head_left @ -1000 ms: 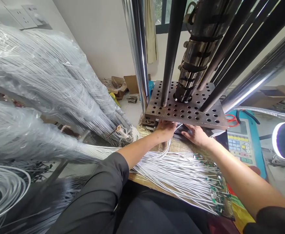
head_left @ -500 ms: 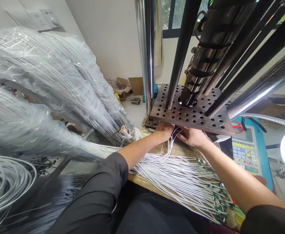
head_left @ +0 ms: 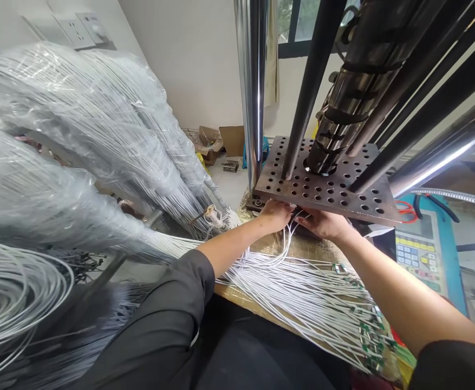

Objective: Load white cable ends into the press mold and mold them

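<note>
1. While the left hand [head_left: 277, 215] and right hand [head_left: 322, 223] reach under the near edge of the perforated metal plate [head_left: 322, 206], treat that narrow gap as a likely pinch point.
2. Several white cables [head_left: 288, 244] loop up from the surface [head_left: 314, 249] and run between the 2 hands; their far ends are hidden beneath the plate.
3. The left hand's fingers are mostly out of sight, so whether they grip a cable I cannot tell. The right hand's fingers, beside the cables and partly hidden, are equally uncertain.
4. Good handling probably means guiding each cable by its sheath, laying it straight without crossings, and leaving slack in the loop.
5. The fanned cable bundle [head_left: 286, 287] lies nearer, its green-tipped ends [head_left: 367, 336] to the right; a raised left forearm [head_left: 237, 238] should avoid dragging strands out of order.
6. Should the plate ever move, all 10 fingers ought to be well clear first.
</note>
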`<state>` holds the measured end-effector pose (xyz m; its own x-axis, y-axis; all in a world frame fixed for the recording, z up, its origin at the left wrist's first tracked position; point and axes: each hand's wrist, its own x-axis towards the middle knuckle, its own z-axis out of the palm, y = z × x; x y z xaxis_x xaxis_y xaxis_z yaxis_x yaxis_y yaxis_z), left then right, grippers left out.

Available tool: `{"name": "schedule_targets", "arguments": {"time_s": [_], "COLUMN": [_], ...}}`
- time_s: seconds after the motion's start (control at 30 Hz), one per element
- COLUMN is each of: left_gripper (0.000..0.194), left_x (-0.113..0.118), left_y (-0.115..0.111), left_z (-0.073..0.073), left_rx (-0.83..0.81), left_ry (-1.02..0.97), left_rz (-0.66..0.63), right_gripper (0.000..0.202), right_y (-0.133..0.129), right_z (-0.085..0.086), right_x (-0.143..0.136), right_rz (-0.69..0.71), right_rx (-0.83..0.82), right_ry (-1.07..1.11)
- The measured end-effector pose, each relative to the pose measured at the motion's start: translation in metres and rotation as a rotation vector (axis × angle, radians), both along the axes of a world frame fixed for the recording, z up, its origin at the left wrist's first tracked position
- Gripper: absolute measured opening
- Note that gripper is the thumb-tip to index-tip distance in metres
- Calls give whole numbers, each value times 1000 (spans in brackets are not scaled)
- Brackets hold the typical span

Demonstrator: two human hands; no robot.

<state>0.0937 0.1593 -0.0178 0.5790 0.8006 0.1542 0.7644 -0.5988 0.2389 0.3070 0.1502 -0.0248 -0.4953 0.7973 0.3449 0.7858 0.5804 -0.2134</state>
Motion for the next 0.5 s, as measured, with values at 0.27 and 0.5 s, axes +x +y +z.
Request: {"name": "schedule_targets", "arguments": {"time_s": [0.27,0.5], "left_gripper": [30,29], "left_x": [-12,-10], "left_y": [4,18], "left_z": [-13,-5], "left_rx": [1,-88], "left_ry": [-232,26], "left_rz": [159,86], "right_gripper": [48,53], "right_y": [3,6], "right_z": [-7,-2], "right_x": [-12,-23], "right_rz": [-20,69], "right_rx": [-16,35], "right_ry": [116,-45]}}
